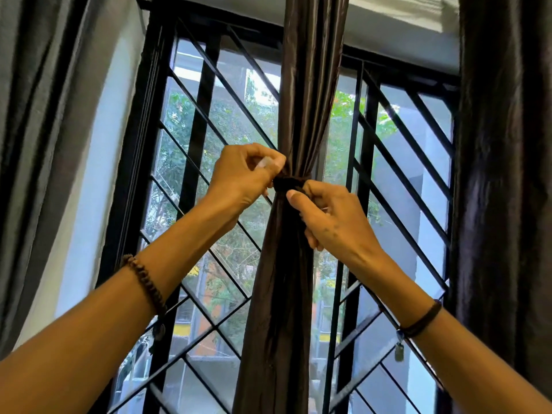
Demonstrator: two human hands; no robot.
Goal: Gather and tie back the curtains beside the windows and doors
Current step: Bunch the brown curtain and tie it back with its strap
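A dark brown satin curtain hangs down the middle of the window, bunched tight at hand height. A dark tie band wraps around the bunch there. My left hand pinches the band's left end beside the curtain. On the right side of the bunch, my right hand grips the band's other end, thumb pressed against the fabric. Below the band the curtain spreads out again. How the band's ends join is hidden by my fingers.
Behind the curtain is a black window grille with diagonal bars. A grey curtain hangs at the far left and another dark curtain at the far right. Trees and buildings show outside.
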